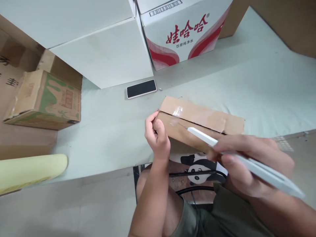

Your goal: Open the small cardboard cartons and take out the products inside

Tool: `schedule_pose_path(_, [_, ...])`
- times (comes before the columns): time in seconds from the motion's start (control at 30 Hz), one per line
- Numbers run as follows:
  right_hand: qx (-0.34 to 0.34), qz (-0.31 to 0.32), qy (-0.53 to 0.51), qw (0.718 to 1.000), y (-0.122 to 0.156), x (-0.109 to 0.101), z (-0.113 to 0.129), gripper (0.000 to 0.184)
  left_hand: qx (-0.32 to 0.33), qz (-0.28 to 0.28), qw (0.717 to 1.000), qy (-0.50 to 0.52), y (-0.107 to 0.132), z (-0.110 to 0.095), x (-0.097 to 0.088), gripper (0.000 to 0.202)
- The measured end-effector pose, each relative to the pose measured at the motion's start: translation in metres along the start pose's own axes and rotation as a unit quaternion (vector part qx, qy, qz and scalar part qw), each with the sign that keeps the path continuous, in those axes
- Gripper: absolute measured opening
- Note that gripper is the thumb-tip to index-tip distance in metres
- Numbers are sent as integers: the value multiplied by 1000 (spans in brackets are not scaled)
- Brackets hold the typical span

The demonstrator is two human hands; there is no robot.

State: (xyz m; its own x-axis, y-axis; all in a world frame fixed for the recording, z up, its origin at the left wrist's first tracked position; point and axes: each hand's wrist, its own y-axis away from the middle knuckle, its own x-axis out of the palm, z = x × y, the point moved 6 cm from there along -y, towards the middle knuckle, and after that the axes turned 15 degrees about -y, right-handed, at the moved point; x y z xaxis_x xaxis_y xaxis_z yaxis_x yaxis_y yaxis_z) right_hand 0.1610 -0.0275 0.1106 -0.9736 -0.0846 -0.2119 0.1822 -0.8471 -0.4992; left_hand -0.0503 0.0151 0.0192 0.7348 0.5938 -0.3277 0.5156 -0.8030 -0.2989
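Observation:
A small brown cardboard box (pixel 184 130) lies at the near edge of the table, with a raised flap (pixel 204 113) along its far side and clear tape across the seam near its left end. My left hand (pixel 158 135) is closed around that left end, thumb on top. In my right hand (pixel 247 161) is a slim white utility knife (pixel 201 135), gripped along its handle and slightly blurred. Its thin tip points left, over the box close to the taped seam; whether it touches the cardboard I cannot tell. The right hand hides the box's near right corner.
A phone (pixel 142 89) lies face up beyond the box. Large white cartons (pixel 106 54) and a red-and-white water carton (pixel 185 39) stand behind it. Brown boxes (pixel 61 98) and a pale yellow rounded object (pixel 32 169) are at the left. A panda-print item (pixel 197 171) shows below the table edge.

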Motion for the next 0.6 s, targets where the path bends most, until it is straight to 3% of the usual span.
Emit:
schedule_pose_path(0.17, [13,81,50,995,-9,17,0,34,-6,-8,1000,20,0,-2,3,20])
schedule_pose_path(0.43, [37,94,69,992,-9,23,-4,34,-22,-17,1000,12,0,0,7,21])
schedule_pose_path(0.6, [9,86,85,993,-8,24,-6,38,-39,-13,999,8,0,-2,7,21])
